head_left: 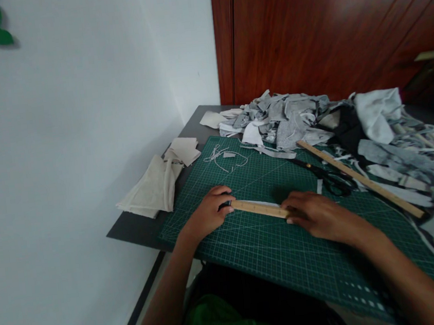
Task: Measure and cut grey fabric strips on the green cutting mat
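Observation:
Between my two hands a short wooden ruler [258,209] is held above the green cutting mat [225,244]. My left hand [207,214] pinches its left end between thumb and fingers. At the other end, my right hand [313,215] grips it with bent fingers, which hide that tip. A thin white strip [262,202] shows along the ruler's far edge; whether it is fabric or paper I cannot tell. Black-handled scissors [335,182] lie on the mat beyond my right hand, next to a small pale scrap [319,187].
A longer wooden ruler [358,176] lies slantwise at the right. Grey and white fabric scraps [289,116] are heaped along the back and right. Thin cords [226,156] lie on the mat's far left. Folded cream cloth [153,187] rests by the white wall [80,120].

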A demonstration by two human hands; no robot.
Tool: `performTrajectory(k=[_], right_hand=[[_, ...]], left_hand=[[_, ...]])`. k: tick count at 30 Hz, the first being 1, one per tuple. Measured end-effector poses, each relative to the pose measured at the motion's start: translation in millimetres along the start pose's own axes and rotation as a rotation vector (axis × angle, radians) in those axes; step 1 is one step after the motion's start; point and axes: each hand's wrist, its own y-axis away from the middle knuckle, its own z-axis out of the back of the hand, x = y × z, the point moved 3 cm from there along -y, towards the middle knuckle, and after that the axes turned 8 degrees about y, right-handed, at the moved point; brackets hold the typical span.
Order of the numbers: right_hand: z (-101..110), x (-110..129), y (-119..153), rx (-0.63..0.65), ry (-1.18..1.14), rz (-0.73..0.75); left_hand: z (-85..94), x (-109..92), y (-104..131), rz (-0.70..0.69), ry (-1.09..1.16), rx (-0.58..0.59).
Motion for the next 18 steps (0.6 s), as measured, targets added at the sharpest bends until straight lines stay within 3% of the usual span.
performTrajectory(k=[8, 18], right_hand=[[-0.9, 5.3, -0.9, 0.003, -0.02, -0.051], [-3.3, 9.9, 0.4, -0.032, 0.032, -0.096]], left_hand=[[3.6, 6.4, 2.9, -0.031, -0.005, 0.009], [-3.3, -0.6, 0.3, -0.021, -0.032, -0.028]])
